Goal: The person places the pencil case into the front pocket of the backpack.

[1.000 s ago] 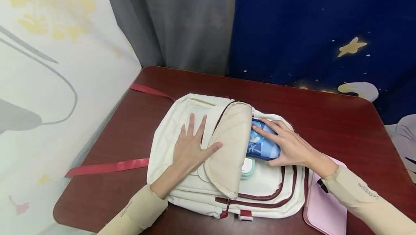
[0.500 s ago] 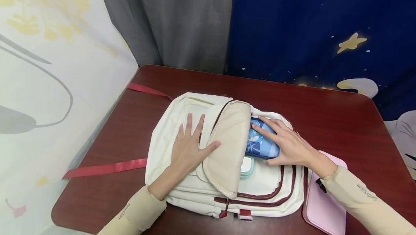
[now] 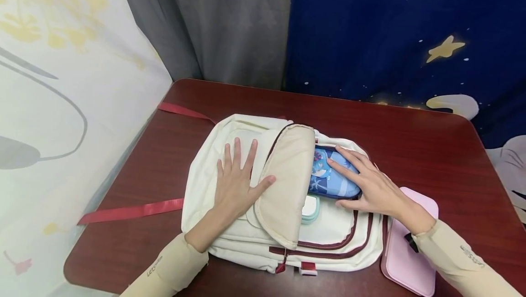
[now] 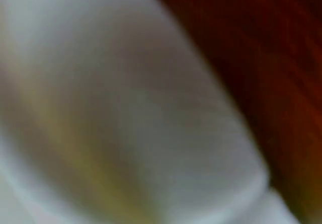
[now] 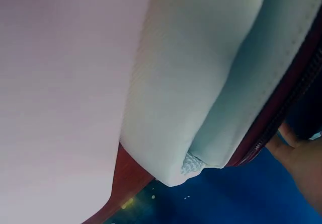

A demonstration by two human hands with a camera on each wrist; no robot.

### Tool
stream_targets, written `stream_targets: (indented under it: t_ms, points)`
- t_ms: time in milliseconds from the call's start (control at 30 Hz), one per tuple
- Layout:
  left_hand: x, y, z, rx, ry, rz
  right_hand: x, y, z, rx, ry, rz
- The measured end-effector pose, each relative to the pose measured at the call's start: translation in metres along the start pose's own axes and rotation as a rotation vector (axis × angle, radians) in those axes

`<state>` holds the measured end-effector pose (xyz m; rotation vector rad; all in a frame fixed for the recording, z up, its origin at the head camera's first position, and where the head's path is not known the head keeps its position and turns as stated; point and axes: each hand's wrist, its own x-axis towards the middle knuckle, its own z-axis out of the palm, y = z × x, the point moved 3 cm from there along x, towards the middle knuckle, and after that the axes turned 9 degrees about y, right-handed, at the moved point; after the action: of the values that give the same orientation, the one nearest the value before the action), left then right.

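A white backpack [image 3: 341, 235] with dark red zips lies on the table, its beige flap [image 3: 287, 187] folded over the middle. My left hand [image 3: 236, 183] rests on the backpack's left part, fingers spread, the thumb over the flap's edge. A blue pencil case [image 3: 334, 187] with a palm-tree print lies partly under the flap. Over its right end, my right hand [image 3: 371, 190] has its fingers extended across the top and the thumb by the near side. Close by sits a small mint-green box [image 3: 311, 209] with a white top. The left wrist view is blurred.
A pink flat case [image 3: 411, 260] lies right of the backpack, under the right forearm. Red straps [image 3: 139, 212] stretch left across the dark red table [image 3: 411, 137]. A white patterned wall [image 3: 82, 119] borders the left side; curtains [image 3: 230, 28] hang behind.
My right hand has shifted slightly right along the pencil case, uncovering more of its print and right end. My left hand's fingers are spread wider. The whole head view has drifted a little.
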<state>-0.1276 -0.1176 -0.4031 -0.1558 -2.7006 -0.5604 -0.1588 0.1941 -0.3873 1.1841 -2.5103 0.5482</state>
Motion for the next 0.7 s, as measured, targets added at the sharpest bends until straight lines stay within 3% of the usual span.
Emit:
stream_targets:
  t_ms: [433, 700]
  points:
    - [0.0001, 0.0002, 0.0025, -0.013, -0.027, 0.023, -0.0023, -0.0003, 0.0040, 0.027, 0.032, 0.007]
    - [0.0012, 0.0016, 0.0022, -0.020, -0.032, 0.019, -0.0008, 0.0009, 0.0055, 0.110, 0.045, 0.027]
